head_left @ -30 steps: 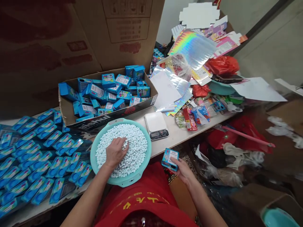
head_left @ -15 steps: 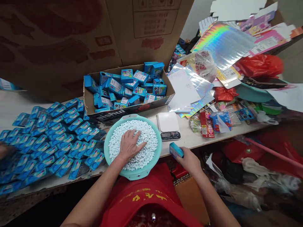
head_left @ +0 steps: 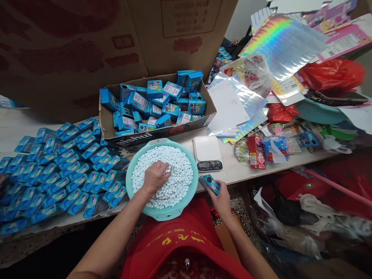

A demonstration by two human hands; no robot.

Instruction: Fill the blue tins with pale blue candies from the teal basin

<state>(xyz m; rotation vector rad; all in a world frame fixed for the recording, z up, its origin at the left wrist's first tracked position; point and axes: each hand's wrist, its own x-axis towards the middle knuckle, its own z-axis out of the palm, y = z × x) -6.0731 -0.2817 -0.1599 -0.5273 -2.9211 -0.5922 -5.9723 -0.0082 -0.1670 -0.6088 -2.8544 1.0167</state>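
Note:
My left hand (head_left: 157, 176) is down in a pile of small pale candies (head_left: 177, 166), its fingers curled round some of them. The candies fill a round turquoise basin (head_left: 192, 197) at the table's front edge. In my right hand (head_left: 222, 199) is a small blue candy box (head_left: 211, 184), tilted, just off the basin's right rim. A white kitchen scale (head_left: 207, 149) lies right behind that box. Many blue candy packs (head_left: 77, 182) stand in rows left of the basin.
Behind the basin, an open carton (head_left: 174, 133) holds several blue boxes, with a large cardboard box (head_left: 130, 38) behind it. Papers (head_left: 226, 104), snack packets (head_left: 256, 151) and a red bag (head_left: 331, 75) crowd the right side. Part of another person's hand (head_left: 3, 180) shows at far left.
My left fingers have gone from spread over the candies to curled around some. My right hand has moved left with the blue box, turning it and bringing it closer to the basin.

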